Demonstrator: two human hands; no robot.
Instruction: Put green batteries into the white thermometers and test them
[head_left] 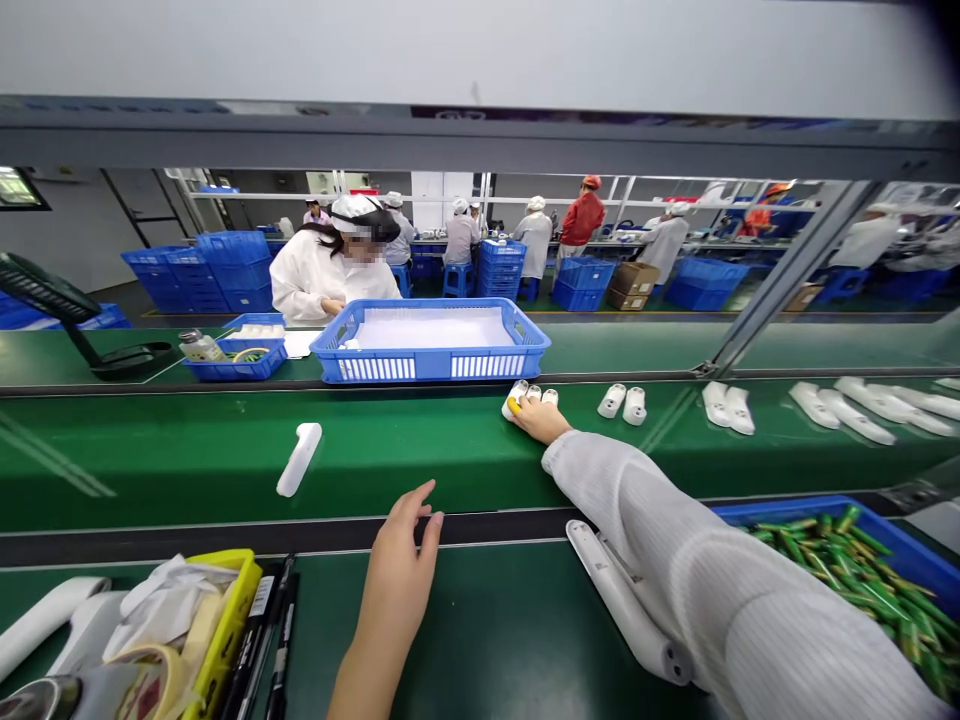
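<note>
Apparently because the small white plastic pieces (550,397) sit near the far edge of the green conveyor belt (420,430), the right hand (538,414) is outstretched over them, its grip unclear to me, the empty left hand (405,555) with fingers apart.

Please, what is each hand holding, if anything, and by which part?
The left hand holds nothing. The right hand is at white pieces; whether it grips one cannot be told.
</note>
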